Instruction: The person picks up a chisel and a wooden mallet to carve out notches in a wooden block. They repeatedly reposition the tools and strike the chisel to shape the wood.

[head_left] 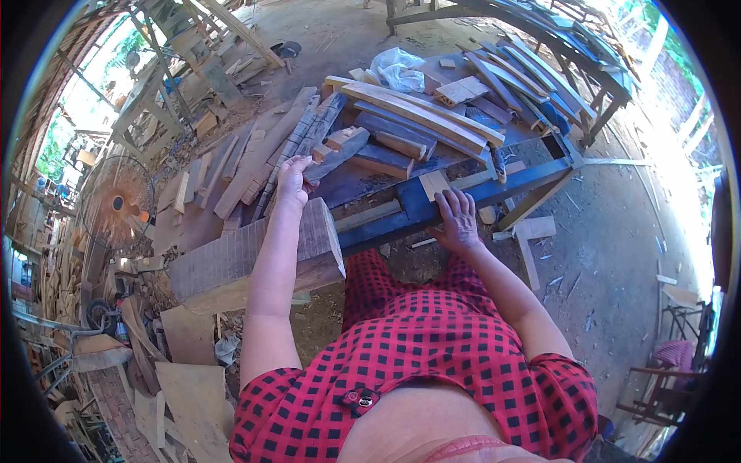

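My left hand is raised in front of the wood pile, its fingers closed in a pinch. Whatever is between the fingertips is too small to make out. Just beyond it lies a notched wooden block. Below my left forearm sits a thick wooden beam with a ridged top. My right hand rests on the dark rail of a bench frame, thumb apart and fingers laid over the edge. Its fingertips are at the near end of a small pale wood piece.
Long planks and a clear plastic bag lie on the pile ahead. A round-caged fan stands at the left. Another table with boards is at the back right. Scraps litter the dirt floor.
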{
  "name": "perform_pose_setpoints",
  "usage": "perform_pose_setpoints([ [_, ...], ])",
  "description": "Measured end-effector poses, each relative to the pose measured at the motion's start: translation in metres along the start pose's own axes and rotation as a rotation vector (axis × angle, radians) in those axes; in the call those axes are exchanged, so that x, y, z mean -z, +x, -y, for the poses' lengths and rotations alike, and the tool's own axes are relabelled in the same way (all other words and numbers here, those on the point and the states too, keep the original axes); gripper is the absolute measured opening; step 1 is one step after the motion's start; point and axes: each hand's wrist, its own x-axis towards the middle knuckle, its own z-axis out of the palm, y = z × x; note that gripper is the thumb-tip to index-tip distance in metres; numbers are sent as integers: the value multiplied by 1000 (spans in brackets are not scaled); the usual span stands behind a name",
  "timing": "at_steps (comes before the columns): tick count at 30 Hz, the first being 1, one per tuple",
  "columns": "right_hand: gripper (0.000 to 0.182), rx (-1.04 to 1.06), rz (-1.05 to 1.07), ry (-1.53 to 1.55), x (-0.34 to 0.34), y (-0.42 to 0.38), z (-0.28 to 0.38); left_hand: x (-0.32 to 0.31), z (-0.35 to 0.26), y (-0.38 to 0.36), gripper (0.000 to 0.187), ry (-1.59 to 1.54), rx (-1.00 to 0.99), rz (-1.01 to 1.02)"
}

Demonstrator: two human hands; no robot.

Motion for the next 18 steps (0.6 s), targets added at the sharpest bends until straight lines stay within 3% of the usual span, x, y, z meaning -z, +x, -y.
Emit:
perform_pose_setpoints([
  [12, 89, -54, 95, -27, 11, -4, 10, -1, -2, -1, 16, 15, -19, 49],
  [15, 90, -51, 122, -30, 11, -5, 7, -7, -5, -8, 21, 24, -1, -27],
  [18, 90, -57, 134, -25, 11, -4, 11, -3, -5, -8, 27, 25, 15, 28],
])
